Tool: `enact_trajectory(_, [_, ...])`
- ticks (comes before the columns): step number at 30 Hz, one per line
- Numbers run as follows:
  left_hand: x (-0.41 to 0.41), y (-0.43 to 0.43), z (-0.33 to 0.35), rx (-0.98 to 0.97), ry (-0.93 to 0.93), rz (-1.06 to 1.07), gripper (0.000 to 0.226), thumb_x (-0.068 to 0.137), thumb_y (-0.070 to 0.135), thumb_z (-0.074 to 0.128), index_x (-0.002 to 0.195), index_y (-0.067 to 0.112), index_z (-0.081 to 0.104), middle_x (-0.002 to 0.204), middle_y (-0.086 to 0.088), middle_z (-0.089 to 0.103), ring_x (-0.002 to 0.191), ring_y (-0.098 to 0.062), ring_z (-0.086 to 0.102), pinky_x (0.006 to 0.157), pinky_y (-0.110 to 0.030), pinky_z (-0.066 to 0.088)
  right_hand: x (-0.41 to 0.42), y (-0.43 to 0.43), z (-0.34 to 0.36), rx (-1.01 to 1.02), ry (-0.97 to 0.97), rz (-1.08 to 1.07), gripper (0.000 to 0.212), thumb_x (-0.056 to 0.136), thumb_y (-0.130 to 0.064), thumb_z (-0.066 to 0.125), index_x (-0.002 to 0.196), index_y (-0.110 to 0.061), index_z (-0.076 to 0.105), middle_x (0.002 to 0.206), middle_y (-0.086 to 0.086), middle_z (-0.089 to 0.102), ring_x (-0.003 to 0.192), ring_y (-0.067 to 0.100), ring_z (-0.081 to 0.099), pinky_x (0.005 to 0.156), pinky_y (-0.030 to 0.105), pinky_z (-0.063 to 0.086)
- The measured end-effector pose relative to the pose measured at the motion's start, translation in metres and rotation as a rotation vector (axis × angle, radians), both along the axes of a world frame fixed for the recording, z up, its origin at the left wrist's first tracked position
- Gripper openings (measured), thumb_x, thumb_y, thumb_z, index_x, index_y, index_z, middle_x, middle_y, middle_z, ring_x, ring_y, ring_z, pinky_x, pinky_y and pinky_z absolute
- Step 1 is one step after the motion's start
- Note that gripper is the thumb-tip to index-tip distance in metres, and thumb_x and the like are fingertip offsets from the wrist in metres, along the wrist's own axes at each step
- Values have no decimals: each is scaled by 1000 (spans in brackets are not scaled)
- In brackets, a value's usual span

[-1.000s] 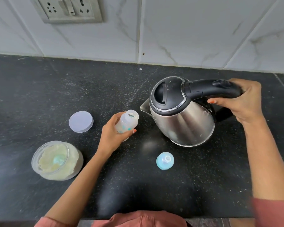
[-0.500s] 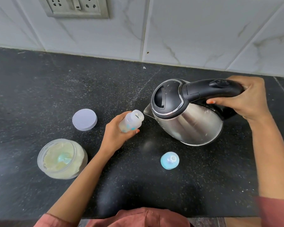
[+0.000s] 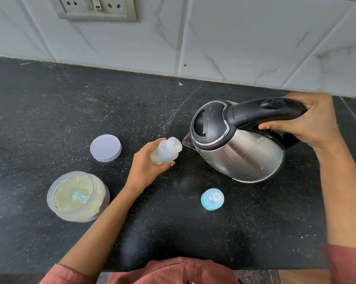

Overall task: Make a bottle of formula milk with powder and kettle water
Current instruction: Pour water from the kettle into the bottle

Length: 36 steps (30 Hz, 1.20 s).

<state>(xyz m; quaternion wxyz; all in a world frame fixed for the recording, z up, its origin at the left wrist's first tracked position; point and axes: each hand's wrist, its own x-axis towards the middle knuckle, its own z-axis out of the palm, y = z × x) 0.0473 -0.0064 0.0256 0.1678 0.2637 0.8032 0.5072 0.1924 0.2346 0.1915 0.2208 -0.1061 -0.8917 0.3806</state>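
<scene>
My left hand grips a small clear baby bottle, tilted with its open mouth toward the kettle's spout. My right hand grips the black handle of a steel kettle, which is tipped to the left with its spout just beside the bottle's mouth. The kettle's lid is closed. An open jar of pale formula powder with a blue scoop in it stands at the front left. The bottle's blue teat cap lies in front of the kettle.
The jar's round grey lid lies on the black stone counter left of my left hand. White marble tiles and a socket plate form the back wall. The counter's front edge runs by my body.
The view has shifted slightly, and the kettle's spout and the bottle's mouth have come closer together. Both hands keep their hold.
</scene>
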Motion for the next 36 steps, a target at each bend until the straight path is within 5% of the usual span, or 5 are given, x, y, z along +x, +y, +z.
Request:
enact_trajectory(2, [0,0,1,-6,4,-1,63,66,15,82,123,22,56,112,10,55,104,-5,47,86,-13,31,-1,2,-1,23,-2,-14,41,42,-55,79,68,-26,63,69,-36,63,64,-11,58,58,5,41])
enact_trajectory(17, [0,0,-1,-27,3,-12,64,66,16,82,125,20,55,114,9,56,105,-6,47,87,-13,31,-7,0,4,63,-18,-21,33,46,-47,78,71,-30,64,69,-36,63,63,-11,58,58,4,41])
enact_trajectory(24, [-1,2,-4,-21,2,-1,64,65,17,82,124,19,57,117,4,60,103,-6,49,80,-3,31,-9,-2,8,12,-21,-9,66,43,-70,73,95,-31,64,70,-35,64,64,-11,58,58,5,41])
enact_trajectory(27, [-1,2,-6,-25,1,1,64,65,18,82,124,19,57,116,5,61,102,-5,49,79,1,30,-9,2,7,55,-28,-27,49,41,-56,79,75,-23,67,68,-36,63,63,-11,58,58,5,41])
enact_trajectory(36, [0,3,-7,-25,-2,-4,65,65,19,83,124,20,57,116,5,61,104,-5,50,80,3,29,-8,5,9,79,-4,-8,41,44,-50,78,71,-24,64,66,-33,63,60,-10,56,56,5,39])
